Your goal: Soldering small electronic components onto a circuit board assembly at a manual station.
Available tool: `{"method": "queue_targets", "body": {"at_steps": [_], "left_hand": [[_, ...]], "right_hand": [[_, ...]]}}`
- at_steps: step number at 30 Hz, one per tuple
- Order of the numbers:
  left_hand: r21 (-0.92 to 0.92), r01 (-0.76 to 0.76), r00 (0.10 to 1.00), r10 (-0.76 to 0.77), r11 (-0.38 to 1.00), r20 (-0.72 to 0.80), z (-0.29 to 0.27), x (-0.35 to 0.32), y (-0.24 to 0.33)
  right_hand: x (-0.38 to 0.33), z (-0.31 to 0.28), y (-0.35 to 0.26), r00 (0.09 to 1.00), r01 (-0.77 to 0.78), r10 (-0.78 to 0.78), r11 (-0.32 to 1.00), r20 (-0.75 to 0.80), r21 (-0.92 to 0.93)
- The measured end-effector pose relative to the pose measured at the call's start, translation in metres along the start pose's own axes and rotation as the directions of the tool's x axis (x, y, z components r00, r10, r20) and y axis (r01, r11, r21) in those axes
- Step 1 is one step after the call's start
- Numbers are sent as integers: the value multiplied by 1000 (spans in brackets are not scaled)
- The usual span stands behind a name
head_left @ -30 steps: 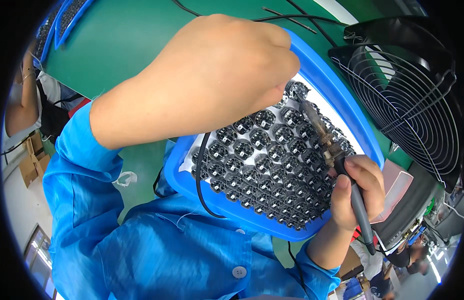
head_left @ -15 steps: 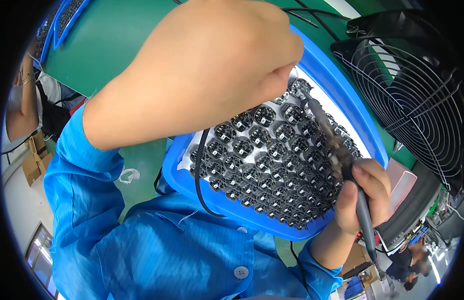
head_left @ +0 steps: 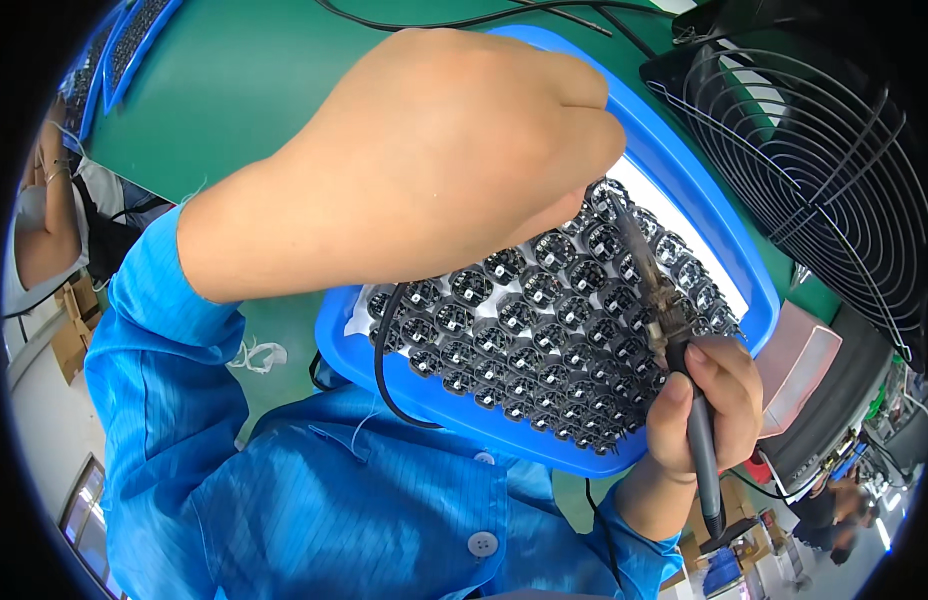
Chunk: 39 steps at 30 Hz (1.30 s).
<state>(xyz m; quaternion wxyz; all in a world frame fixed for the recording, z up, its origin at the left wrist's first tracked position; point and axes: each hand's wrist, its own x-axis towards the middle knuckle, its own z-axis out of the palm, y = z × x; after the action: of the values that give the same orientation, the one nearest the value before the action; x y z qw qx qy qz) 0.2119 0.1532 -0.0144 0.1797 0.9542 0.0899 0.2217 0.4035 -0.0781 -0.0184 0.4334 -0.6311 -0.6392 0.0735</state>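
My right hand (head_left: 712,405) grips a soldering iron (head_left: 700,440) by its dark handle. The iron's tip points up and away, down onto one of the small round circuit boards (head_left: 540,285) at the far right side of the batch. My left hand (head_left: 484,150) hangs over the far part of the same batch, closed, its fingertips tucked out of sight close to the iron's tip. What it pinches is hidden. The boards stand in close rows on a white liner in a blue tray (head_left: 754,270), each in a dark round case.
A black fan with a wire guard (head_left: 824,200) stands to the right of the tray. Below it is a pink box (head_left: 799,365). A black cable (head_left: 386,345) loops over the tray's left rim. More blue trays (head_left: 134,45) lie far left on the green table (head_left: 214,90), near another person's arm (head_left: 52,170).
The view has shifted slightly. The iron and my right hand sit a little further left in the picture. My left hand is slightly lower, still beside the iron's tip.
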Motion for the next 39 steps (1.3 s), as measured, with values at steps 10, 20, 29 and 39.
{"method": "queue_targets", "body": {"at_steps": [10,20,29,39], "left_hand": [[67,-10,998,5,998,65,8,4,4],[34,-12,996,9,999,88,12,2,1],[20,0,991,-3,1000,132,11,-1,0],[0,-2,992,2,1000,125,7,-7,-2]], "right_hand": [[9,-5,6,995,2,-5,999,97,39],[14,-3,17,998,0,-6,995,61,99],[18,-4,16,991,17,-34,992,129,126],[17,-2,16,996,20,-30,993,84,117]]}}
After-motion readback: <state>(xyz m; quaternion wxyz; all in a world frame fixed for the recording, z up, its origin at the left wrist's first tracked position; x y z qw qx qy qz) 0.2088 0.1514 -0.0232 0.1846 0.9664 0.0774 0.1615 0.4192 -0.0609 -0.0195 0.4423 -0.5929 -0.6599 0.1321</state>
